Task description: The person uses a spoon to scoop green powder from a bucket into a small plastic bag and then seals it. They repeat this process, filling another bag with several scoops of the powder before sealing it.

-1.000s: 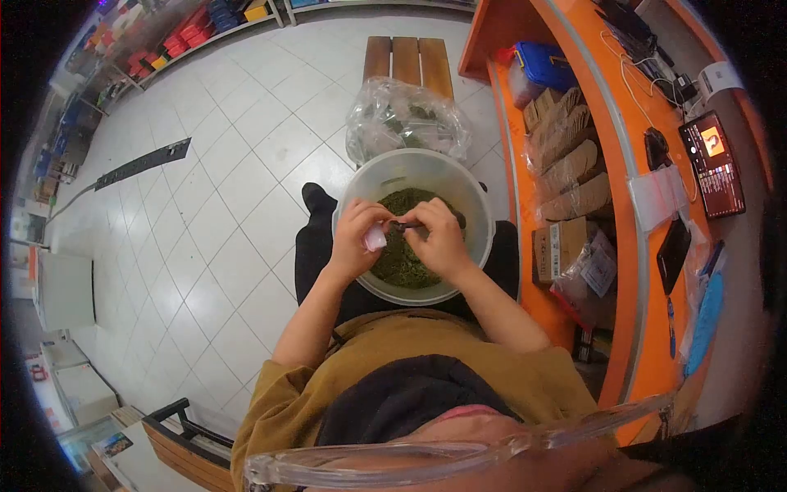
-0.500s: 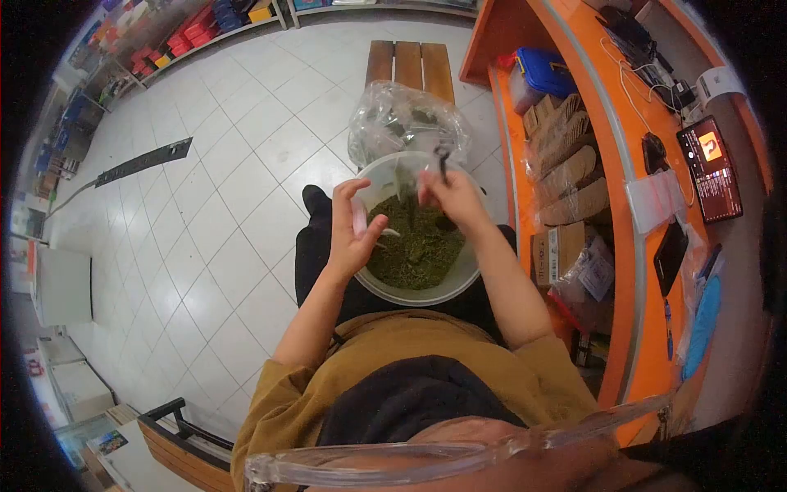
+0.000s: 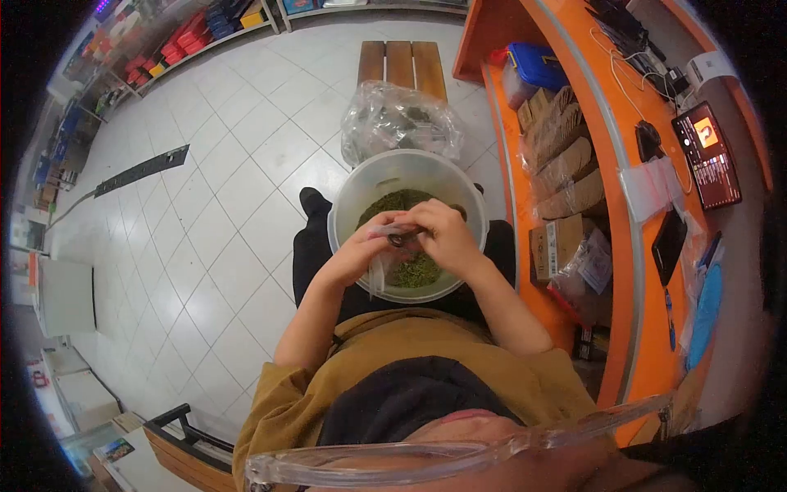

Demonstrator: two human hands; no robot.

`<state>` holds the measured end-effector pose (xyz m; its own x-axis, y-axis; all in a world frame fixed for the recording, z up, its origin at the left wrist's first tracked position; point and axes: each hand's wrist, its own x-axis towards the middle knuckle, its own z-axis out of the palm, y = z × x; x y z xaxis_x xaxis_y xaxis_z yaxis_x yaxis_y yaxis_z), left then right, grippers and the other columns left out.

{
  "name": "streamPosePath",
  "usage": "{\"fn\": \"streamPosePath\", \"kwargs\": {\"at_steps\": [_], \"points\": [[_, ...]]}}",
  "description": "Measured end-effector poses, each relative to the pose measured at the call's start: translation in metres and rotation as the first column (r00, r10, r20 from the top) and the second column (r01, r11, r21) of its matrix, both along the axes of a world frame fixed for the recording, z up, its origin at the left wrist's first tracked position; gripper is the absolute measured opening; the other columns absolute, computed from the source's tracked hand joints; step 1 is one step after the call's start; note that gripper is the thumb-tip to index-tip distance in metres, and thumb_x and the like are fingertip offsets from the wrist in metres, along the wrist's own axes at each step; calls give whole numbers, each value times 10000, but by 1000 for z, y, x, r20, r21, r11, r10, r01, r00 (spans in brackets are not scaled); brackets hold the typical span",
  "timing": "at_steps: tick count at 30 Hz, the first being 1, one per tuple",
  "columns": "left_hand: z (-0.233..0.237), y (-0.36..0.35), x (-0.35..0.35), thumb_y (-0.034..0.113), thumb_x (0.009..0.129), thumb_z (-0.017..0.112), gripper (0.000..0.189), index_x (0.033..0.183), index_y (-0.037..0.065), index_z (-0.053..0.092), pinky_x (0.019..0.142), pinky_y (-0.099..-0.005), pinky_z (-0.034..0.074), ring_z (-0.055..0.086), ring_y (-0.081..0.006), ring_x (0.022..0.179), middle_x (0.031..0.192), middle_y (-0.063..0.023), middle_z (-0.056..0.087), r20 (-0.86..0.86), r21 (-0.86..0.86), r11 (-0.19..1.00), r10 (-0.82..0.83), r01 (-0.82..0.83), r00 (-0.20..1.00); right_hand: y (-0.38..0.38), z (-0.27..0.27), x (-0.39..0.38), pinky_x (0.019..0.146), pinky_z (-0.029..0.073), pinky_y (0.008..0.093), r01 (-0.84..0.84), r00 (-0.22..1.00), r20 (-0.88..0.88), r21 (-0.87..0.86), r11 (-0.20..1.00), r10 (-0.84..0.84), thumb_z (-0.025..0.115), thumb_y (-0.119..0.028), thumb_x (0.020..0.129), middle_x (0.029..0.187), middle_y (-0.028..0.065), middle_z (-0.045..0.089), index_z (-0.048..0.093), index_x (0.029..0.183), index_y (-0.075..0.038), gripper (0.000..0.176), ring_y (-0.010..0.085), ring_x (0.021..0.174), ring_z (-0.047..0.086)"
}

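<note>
Between my knees stands a white plastic bucket (image 3: 344,187) with dried green crumbled herb (image 3: 402,199) in it. Over its middle, my left hand (image 3: 361,250) is closed on a small clear plastic bag (image 3: 378,275), which hangs below the fingers. My right hand (image 3: 447,234) meets it from the other side, fingers pinched at the bag's mouth. A dark tool with a ring-shaped end (image 3: 398,240) shows between the two hands; its other end is hidden. Some green herb shows just under the fingers.
A large clear plastic bag (image 3: 398,123) lies on a slatted wooden bench (image 3: 400,61) beyond the bucket. To the right, an orange counter (image 3: 602,197) holds a phone (image 3: 707,156), cables and small bags. Cardboard pieces (image 3: 566,164) and a blue-lidded box (image 3: 537,67) fill its shelf.
My hands have come together over the bucket. The right hand has moved down and left with the dark tool, and the left hand has closed from a spread position around the small bag.
</note>
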<state>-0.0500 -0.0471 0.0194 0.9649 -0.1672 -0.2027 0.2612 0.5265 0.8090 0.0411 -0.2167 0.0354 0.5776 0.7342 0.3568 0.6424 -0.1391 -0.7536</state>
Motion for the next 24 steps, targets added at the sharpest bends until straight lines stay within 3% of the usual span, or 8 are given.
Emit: {"fn": "streamPosePath", "kwargs": {"at_steps": [3,5,6,7,10,14,20,24], "points": [[0,-2,1,-8,795,556,446,1237,25,505,898,-355,465,563,-255,1024,1139,-145,538,279,451,843,177,-292,944,-4,-6,3,727,481,362,94,993,-77,87,992,-87,659,59,714,848,127,601,644,902,-4,199,288,825,603],[1,-9,2,7,790,593,352,1138,31,555,896,-372,445,573,-269,1003,1133,-150,541,652,611,301,332,-732,681,-7,-1,3,685,481,344,201,966,-176,52,978,-189,651,42,747,843,127,589,630,895,15,152,254,775,603],[4,-12,3,15,787,612,304,1089,35,579,895,-381,434,578,-277,993,1130,-152,543,815,536,-40,285,-843,505,-6,2,3,664,480,335,250,945,-224,31,968,-237,647,34,764,840,127,582,623,892,25,130,237,750,602],[8,-15,0,49,781,670,199,965,32,594,825,-388,438,573,-296,939,1011,-145,566,843,505,-54,248,-862,478,-6,1,3,650,477,330,240,945,-231,7,971,-232,642,25,775,840,125,576,613,891,31,120,227,738,597],[21,-23,-6,103,787,705,159,904,36,621,809,-372,445,574,-304,931,955,-127,594,610,784,109,44,-611,791,-5,-4,-4,622,468,319,205,951,-232,-21,979,-204,631,2,794,841,122,563,586,893,43,116,211,708,584],[4,-26,0,178,837,687,149,881,39,655,795,-372,453,588,-319,877,886,-116,622,501,812,300,78,-500,862,0,-13,-12,627,455,326,135,974,-187,44,990,-125,624,-13,781,830,141,551,578,919,36,153,255,703,575],[8,-14,-1,183,854,666,150,906,42,658,792,-384,455,578,-328,881,896,-114,621,464,852,304,-63,-426,884,-5,-11,-12,652,451,354,102,969,-222,-38,994,-108,664,-87,791,807,154,563,594,870,36,162,282,710,571],[8,-7,0,95,783,663,142,915,47,645,775,-402,455,554,-340,893,920,-105,612,492,842,313,-112,-439,863,-8,-5,-6,662,453,369,49,959,-274,-85,995,-71,666,-148,820,791,158,570,595,870,40,207,282,714,578]]}}
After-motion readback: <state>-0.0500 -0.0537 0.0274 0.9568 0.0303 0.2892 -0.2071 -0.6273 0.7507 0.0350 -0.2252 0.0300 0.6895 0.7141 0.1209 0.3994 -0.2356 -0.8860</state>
